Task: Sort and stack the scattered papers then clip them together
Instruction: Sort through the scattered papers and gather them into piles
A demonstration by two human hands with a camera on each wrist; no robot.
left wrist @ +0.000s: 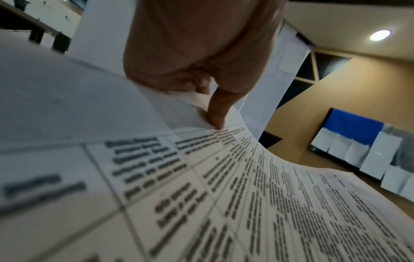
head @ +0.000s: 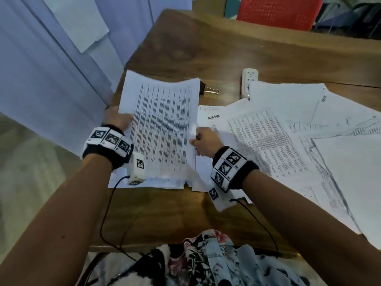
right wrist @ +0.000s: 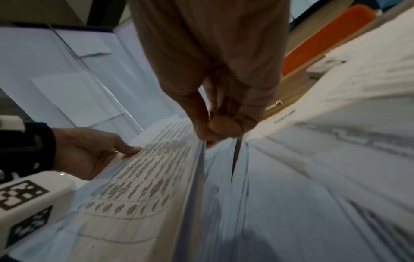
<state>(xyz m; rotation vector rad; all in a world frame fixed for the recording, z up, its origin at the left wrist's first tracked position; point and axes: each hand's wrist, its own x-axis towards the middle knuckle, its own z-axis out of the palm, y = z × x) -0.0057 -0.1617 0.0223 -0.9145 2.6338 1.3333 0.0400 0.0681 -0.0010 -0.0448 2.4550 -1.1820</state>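
Observation:
A stack of printed papers [head: 162,124] is held a little above the wooden table [head: 206,48] at its left end. My left hand [head: 117,118] grips the stack's left edge, thumb on top of the printed page [left wrist: 246,186]. My right hand [head: 203,141] pinches its right edge [right wrist: 199,159] between thumb and fingers. More sheets lie under the stack. Scattered papers [head: 299,141] overlap across the right half of the table. A black binder clip [head: 208,90] with silver handles lies just beyond the stack's far right corner.
A white power strip [head: 248,81] lies behind the scattered papers. A red plastic crate [head: 278,11] stands beyond the table's far edge. A pale blue wall panel [head: 41,69] runs close along the table's left side. Wrist-camera cables hang over the near edge.

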